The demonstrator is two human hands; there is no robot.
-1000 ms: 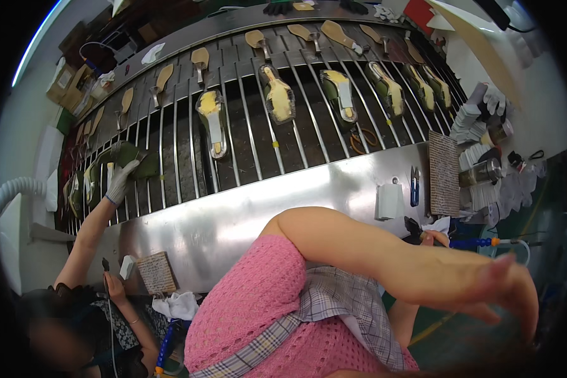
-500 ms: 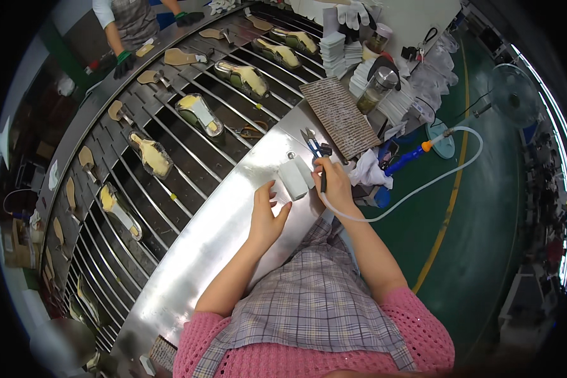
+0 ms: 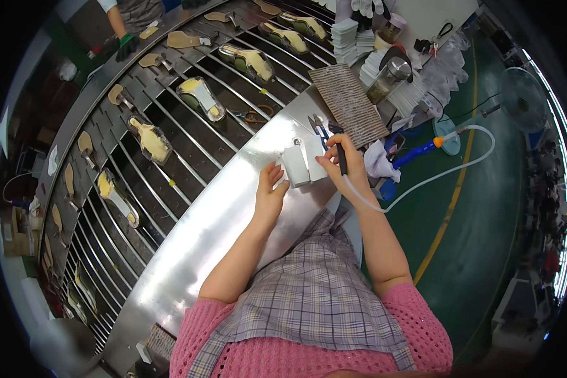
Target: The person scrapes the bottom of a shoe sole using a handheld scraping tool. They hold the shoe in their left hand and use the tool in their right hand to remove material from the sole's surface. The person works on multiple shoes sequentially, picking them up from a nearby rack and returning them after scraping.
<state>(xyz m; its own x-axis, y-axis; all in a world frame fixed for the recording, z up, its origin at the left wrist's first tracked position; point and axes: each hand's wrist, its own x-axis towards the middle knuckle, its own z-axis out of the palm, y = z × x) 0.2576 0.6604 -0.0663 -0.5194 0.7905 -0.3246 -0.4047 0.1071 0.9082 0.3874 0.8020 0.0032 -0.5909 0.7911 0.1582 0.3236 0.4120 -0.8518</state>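
Observation:
My right hand [image 3: 348, 165] is closed around a black pen-like tool [image 3: 341, 157] with a thin whitish hose [image 3: 416, 181] running from its lower end. The fingertips of this hand reach the right one of two pale grey flat pieces [image 3: 319, 162] on the metal tabletop. Beside the left grey piece [image 3: 293, 167], my left hand [image 3: 269, 194] has its thumb and fingers apart and nothing between them; whether a fingertip touches the piece I cannot tell. Blue-handled thread snips [image 3: 319, 131] lie just beyond the grey pieces, with a small black object next to them.
On the left, metal rods [image 3: 198, 143] of a curved conveyor carry several shoe lasts [image 3: 151, 142] with insoles. A brown ribbed mat [image 3: 349, 104], a glass jar [image 3: 390, 79] and stacked white pads [image 3: 343, 41] stand at the back right. Across the conveyor is a person's green-gloved hand [image 3: 126, 47].
The two grey pieces now lie fanned apart with a gap between them. My right hand has shifted slightly right with the pen-like tool. The view has shifted a little too.

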